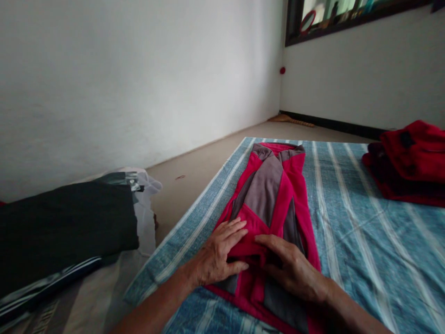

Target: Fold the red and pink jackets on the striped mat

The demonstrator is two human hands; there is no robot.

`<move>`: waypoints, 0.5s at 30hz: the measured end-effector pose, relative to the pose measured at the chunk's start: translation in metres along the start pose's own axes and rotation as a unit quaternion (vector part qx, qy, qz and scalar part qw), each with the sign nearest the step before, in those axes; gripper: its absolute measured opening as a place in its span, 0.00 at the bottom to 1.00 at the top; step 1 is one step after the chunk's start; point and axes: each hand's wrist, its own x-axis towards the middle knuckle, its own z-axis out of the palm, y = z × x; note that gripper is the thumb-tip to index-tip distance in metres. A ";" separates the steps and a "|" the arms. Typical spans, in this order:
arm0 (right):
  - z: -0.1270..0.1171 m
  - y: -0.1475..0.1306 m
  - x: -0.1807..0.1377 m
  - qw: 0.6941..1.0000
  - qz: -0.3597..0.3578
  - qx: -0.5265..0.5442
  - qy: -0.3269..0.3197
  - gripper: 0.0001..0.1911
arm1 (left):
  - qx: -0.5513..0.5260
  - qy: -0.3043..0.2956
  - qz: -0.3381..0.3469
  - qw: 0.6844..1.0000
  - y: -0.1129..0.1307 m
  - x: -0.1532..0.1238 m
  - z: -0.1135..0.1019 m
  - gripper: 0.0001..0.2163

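Observation:
A pink and grey garment [269, 195] lies lengthwise, folded narrow, on a blue striped cloth [365, 222] spread on the floor. My left hand [217, 255] rests on its near part, fingers stretched and lying flat on the fabric, thumb against a fold. My right hand [292, 269] lies beside it, palm down, its fingers pressing the pink fabric towards the left hand. Both hands touch the garment near its lower end.
A stack of folded red clothes [410, 162] sits at the cloth's far right. At the left lies a black folded cloth [66, 227] over white plastic [146, 208]. White walls and a dark-framed window [347, 18] stand beyond bare floor.

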 end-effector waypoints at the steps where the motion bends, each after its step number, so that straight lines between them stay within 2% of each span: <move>1: -0.001 0.001 0.000 1.000 -0.010 -0.014 0.001 0.25 | 0.010 0.013 0.007 1.000 0.001 -0.001 0.001 0.33; 5: -0.003 0.007 0.000 0.996 -0.048 -0.075 0.016 0.21 | 0.033 0.074 0.059 0.995 0.009 -0.003 0.001 0.24; 10: -0.006 0.016 -0.002 0.994 -0.057 -0.093 0.020 0.13 | 0.030 0.145 0.101 0.984 0.020 -0.001 -0.002 0.14; 15: -0.007 0.017 -0.001 0.992 -0.076 -0.100 0.013 0.10 | 0.016 0.139 0.115 0.984 0.023 -0.001 0.003 0.11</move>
